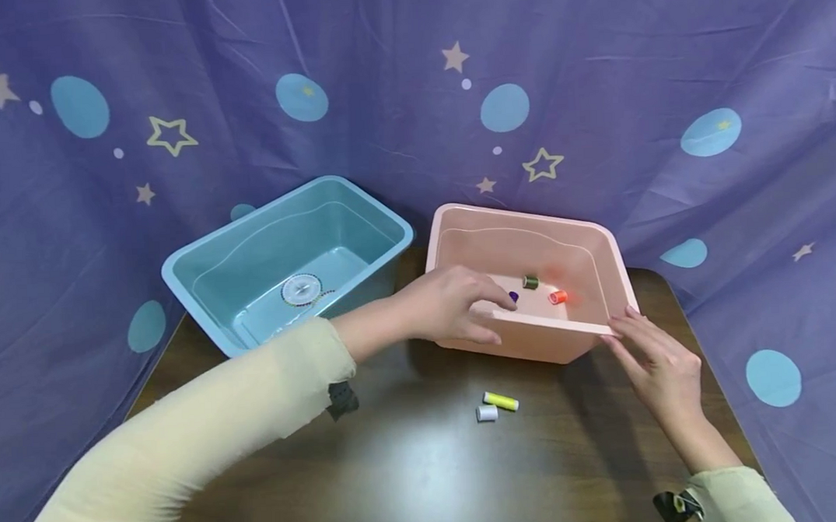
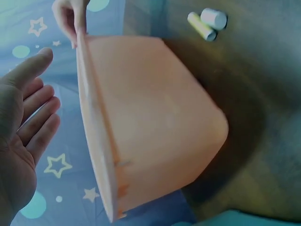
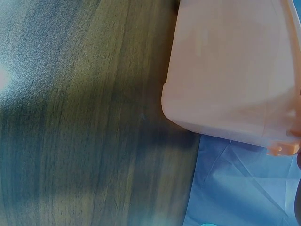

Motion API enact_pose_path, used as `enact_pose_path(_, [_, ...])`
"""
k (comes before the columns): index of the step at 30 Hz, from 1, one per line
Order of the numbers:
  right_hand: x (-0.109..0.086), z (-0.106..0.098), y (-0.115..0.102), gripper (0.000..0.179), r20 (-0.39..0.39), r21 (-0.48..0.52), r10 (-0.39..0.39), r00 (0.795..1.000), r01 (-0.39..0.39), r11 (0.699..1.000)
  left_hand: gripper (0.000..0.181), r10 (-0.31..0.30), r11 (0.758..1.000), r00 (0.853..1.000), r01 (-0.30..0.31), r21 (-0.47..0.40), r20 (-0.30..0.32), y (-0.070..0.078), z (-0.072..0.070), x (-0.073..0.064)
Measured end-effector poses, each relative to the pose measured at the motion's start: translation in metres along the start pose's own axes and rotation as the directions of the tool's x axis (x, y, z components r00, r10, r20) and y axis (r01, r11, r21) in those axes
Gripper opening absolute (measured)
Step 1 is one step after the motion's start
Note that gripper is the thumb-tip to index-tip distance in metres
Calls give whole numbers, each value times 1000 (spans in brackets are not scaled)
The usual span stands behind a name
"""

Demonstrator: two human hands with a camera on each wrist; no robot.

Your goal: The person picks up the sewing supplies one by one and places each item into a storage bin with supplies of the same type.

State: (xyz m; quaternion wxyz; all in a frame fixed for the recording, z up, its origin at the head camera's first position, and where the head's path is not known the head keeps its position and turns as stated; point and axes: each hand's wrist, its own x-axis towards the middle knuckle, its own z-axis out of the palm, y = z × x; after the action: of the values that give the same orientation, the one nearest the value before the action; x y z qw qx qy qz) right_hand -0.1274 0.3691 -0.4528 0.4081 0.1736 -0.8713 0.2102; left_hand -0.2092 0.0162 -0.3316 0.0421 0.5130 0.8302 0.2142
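Observation:
My left hand (image 1: 455,306) reaches over the near rim of the pink bin (image 1: 527,350), its fingers loosely bent. In the left wrist view that hand (image 2: 28,113) holds nothing. With thumb outside and fingers over the rim, my right hand (image 1: 664,367) grips the bin's near right corner; it is mostly cut off in the right wrist view. Inside the bin lie a dark green thread spool (image 1: 530,282), an orange thread spool (image 1: 557,297) and a purple spool (image 1: 514,296), the last partly hidden by my left fingers.
Left of the pink bin stands a blue bin (image 1: 263,252) with a round clear disc of colored-headed pins (image 1: 302,290) inside. A yellow thread spool (image 1: 501,401) and a white thread spool (image 1: 487,414) lie on the wooden table (image 1: 315,468). A purple curtain (image 1: 398,137) hangs behind.

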Motion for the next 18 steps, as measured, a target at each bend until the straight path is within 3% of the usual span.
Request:
enact_pose_path(5, [0,0,-1,52,2,-7,5,1000,-5,1000,50,-51,998,999,51,-45,3,7,20,-18])
enact_pose_path(10, [1,0,-1,52,0,-1,-2,1000,2,1000,50,-52,996,999,51,-68,-13,7,46,-34])
enact_pose_path(18, [1,0,-1,52,3,-1,-7,1000,7,1000,52,-113,985,994,112,-132,-2,3,80,-47])
